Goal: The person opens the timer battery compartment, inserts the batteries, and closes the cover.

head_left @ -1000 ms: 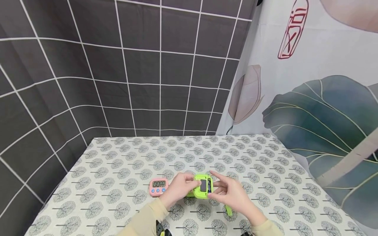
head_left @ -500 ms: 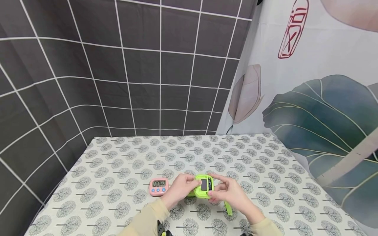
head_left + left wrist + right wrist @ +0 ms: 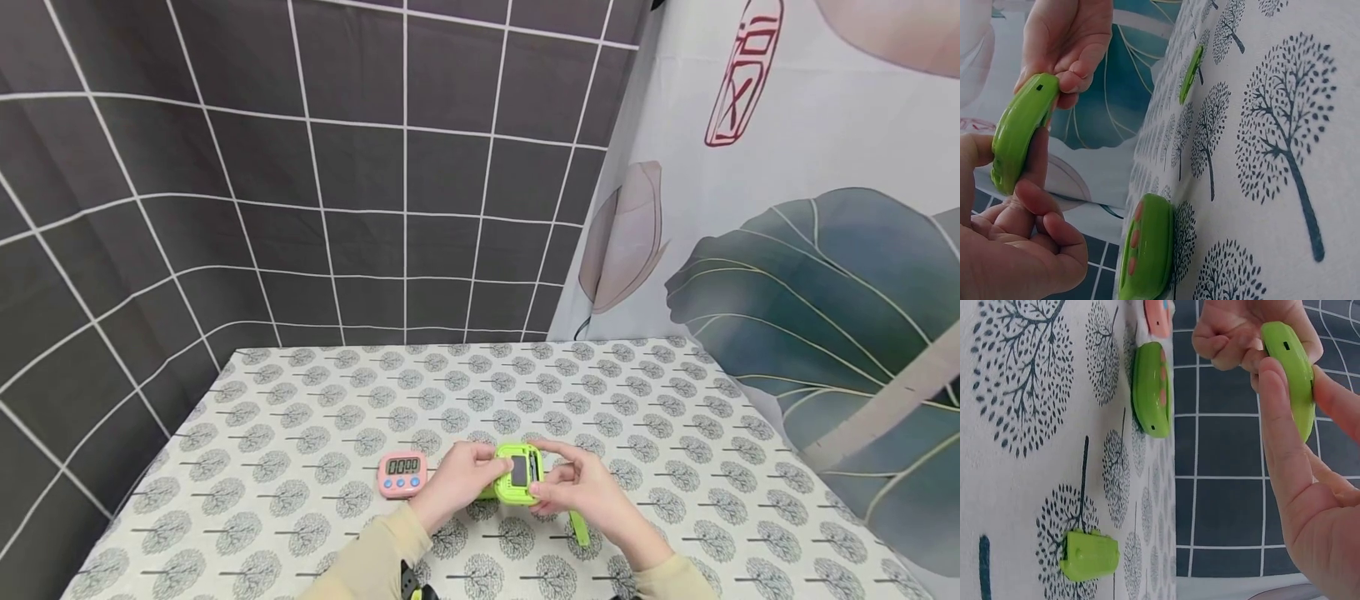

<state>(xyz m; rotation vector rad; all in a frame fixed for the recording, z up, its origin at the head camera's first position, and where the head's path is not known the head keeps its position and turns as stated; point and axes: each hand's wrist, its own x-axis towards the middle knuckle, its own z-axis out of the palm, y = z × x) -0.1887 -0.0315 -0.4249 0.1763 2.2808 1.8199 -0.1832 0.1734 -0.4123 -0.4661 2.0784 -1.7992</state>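
Observation:
Above the table, both hands hold a green digital timer with its back turned up. My left hand pinches its left side, thumb on the back near a dark square pad. At the opposite edge, fingers of my right hand grip either side of the timer, beside its uncovered battery slot, where a battery shows. Beneath the left hand, a second green timer with pinkish buttons lies on the tablecloth. The loose green battery cover rests on the cloth below the right hand.
A pink timer with blue buttons and a display reading zeros lies left of the hands. The tablecloth has a tree print. Behind the table hangs a dark gridded curtain, with a leaf-patterned cloth at the right.
The right hand's fingers, spread beside the battery slot a second ago, have drawn in onto the timer's right edge. The left hand keeps its hold, and the timer stays nearly in place.

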